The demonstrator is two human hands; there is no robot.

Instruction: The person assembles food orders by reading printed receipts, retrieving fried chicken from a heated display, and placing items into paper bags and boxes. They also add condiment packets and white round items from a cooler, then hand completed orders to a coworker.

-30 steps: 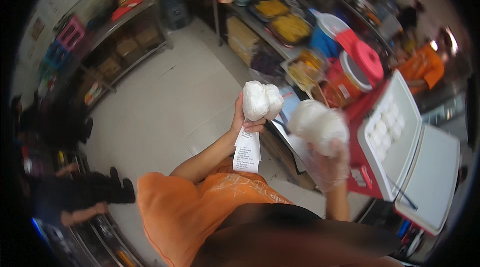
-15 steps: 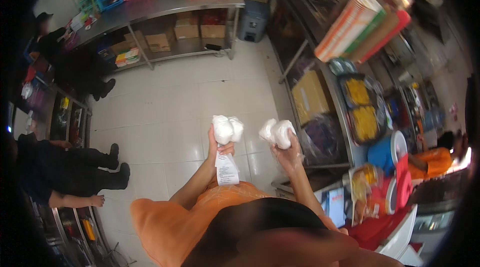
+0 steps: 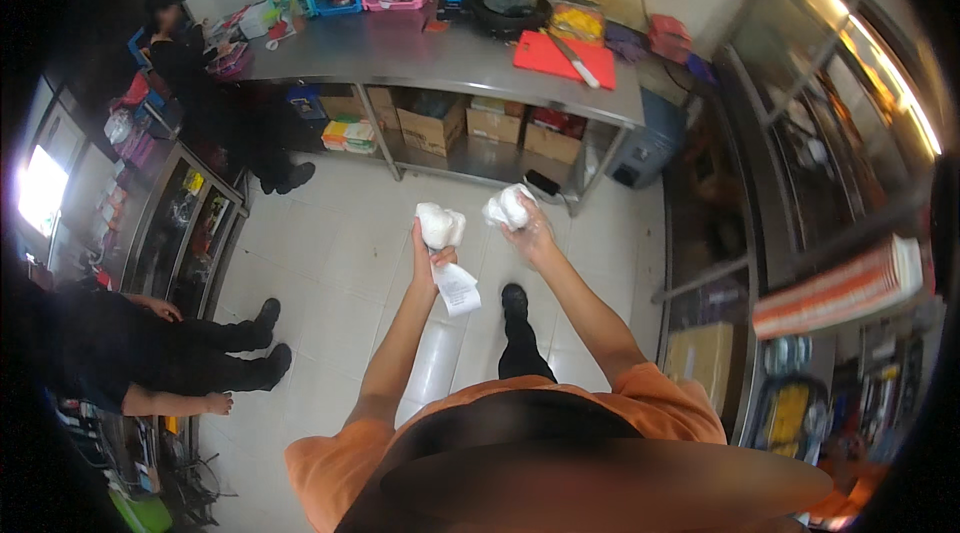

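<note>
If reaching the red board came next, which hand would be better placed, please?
Probably the right hand: it looks nearer the red board, and the left hand holds a paper slip besides its white bundle.

A white bundle point(image 3: 440, 225) of two rounded lobes, set side by side, is held from below in the left hand point(image 3: 430, 258). Its wrapping is seen wrinkled; contents hidden. A white printed paper slip point(image 3: 457, 289) is gripped beneath it, hanging down, slightly curved. A second white bundle point(image 3: 507, 206), likewise lobed and wrinkled, is held tilted in the right hand point(image 3: 535, 232). The two bundles are kept apart, near each other.
</note>
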